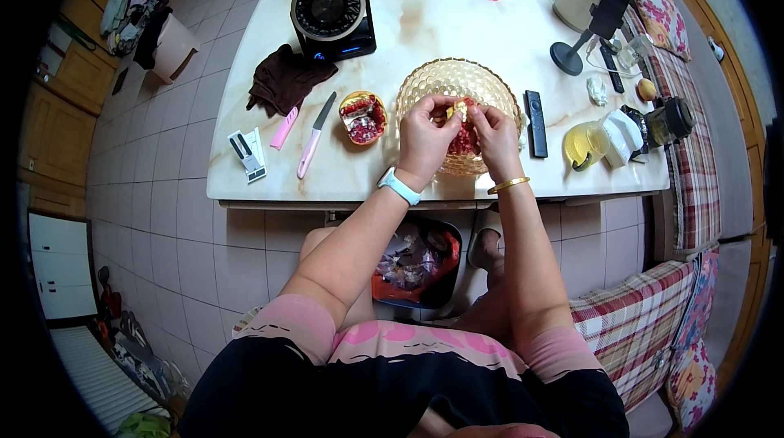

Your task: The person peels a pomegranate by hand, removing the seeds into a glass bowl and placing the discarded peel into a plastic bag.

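Note:
Over an amber glass bowl (422,79) with a scalloped rim, my left hand (427,134) and my right hand (499,137) both grip one pomegranate piece (460,108). Yellowish rind and red seeds show between the fingertips. Loose red pomegranate seeds (462,142) show below it, in the bowl. Left of the bowl a cut pomegranate (363,119) sits with its seeds facing up, part of it hollowed out. Beside that lies a pink-handled knife (313,142), and farther left its pink blade sheath (284,129).
A black fan (331,9) and a dark brown cloth (288,79) occupy the table's left side. A remote control (536,124) lies right of the bowl, near a glass cup of yellow liquid (585,144) and a phone stand (566,58). Below the table edge stands a lined trash bin (416,260).

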A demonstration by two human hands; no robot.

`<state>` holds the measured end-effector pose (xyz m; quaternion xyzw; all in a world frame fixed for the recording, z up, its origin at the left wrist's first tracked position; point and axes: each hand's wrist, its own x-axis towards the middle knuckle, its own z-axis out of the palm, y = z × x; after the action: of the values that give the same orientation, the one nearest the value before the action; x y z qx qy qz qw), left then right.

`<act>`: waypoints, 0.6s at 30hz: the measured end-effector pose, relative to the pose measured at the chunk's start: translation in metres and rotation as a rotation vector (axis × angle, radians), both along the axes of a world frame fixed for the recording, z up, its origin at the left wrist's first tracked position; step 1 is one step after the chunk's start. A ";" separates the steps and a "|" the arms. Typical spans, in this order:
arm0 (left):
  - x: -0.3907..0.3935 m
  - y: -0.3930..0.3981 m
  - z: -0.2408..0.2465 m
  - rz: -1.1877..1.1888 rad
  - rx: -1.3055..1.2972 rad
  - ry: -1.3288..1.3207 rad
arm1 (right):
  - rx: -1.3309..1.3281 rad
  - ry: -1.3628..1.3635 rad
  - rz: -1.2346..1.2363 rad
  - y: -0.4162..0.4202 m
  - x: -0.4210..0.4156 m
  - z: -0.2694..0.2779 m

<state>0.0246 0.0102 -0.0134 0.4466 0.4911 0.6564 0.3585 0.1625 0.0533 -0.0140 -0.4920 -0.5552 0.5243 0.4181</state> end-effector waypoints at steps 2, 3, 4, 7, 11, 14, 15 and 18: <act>0.000 0.000 0.000 -0.006 -0.010 -0.032 | -0.027 0.047 0.015 0.000 0.001 -0.001; 0.000 0.000 0.000 -0.009 -0.013 -0.045 | -0.039 0.067 0.023 0.000 0.001 0.000; 0.000 0.000 0.000 -0.012 -0.017 -0.058 | -0.051 0.087 0.031 -0.001 0.001 0.000; -0.001 0.000 0.002 -0.012 -0.024 -0.062 | -0.124 0.181 0.063 0.000 0.003 0.000; -0.005 0.004 -0.005 0.033 0.018 -0.024 | -0.160 0.249 0.063 -0.003 0.001 0.008; -0.006 0.005 -0.008 0.033 0.018 -0.015 | -0.144 0.227 0.049 -0.003 0.002 0.008; -0.006 0.006 -0.009 0.033 0.017 -0.016 | -0.129 0.218 0.041 -0.002 0.003 0.006; -0.007 0.008 -0.011 0.020 0.007 -0.068 | -0.020 0.062 0.025 0.002 0.005 0.000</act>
<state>0.0174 0.0182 -0.0248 0.4204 0.4810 0.6762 0.3670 0.1679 0.0557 -0.0141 -0.4728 -0.5429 0.5500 0.4234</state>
